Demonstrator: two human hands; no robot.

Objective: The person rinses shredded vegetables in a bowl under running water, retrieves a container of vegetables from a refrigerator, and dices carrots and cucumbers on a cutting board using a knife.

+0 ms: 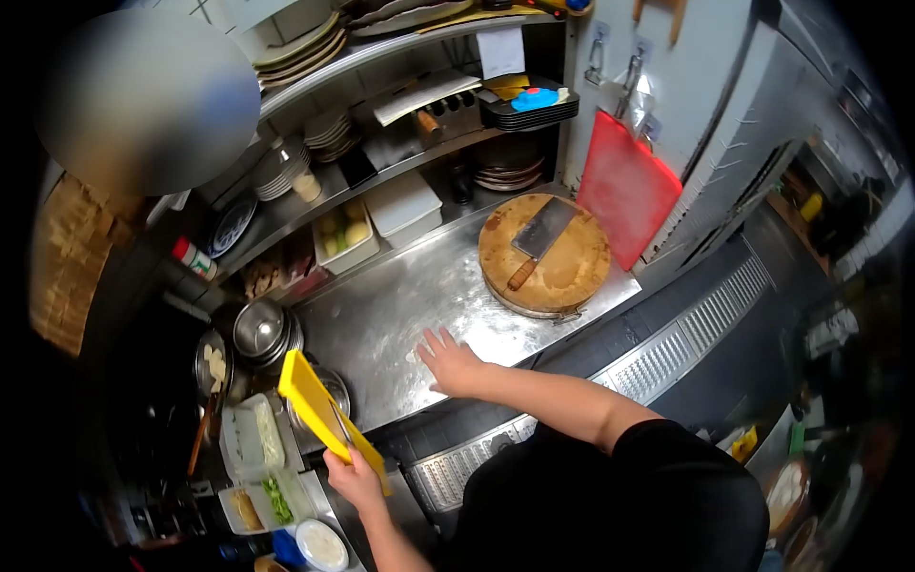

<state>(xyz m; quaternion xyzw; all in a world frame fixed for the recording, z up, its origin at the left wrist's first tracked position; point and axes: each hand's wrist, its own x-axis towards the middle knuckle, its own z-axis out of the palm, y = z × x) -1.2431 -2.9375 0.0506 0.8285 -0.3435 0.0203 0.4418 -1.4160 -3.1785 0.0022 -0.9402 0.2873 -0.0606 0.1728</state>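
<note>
Your left hand (356,484) is clamped on the near end of a yellow board (313,402) – probably so it stays up on edge. Your right hand (452,366), fingers spread, is over or on the steel counter (381,319); contact is unclear. Beyond it, a cleaver (546,229) lies flat on the round block (583,272), presumably for stability.

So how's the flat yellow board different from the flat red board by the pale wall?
The flat yellow board is bright yellow; the flat red board is red. The yellow one is in the person's left grip, while the red one is against the pale wall. The yellow one appears narrow, tilted; the red one shows its broad face. Both are flat boards.
</note>
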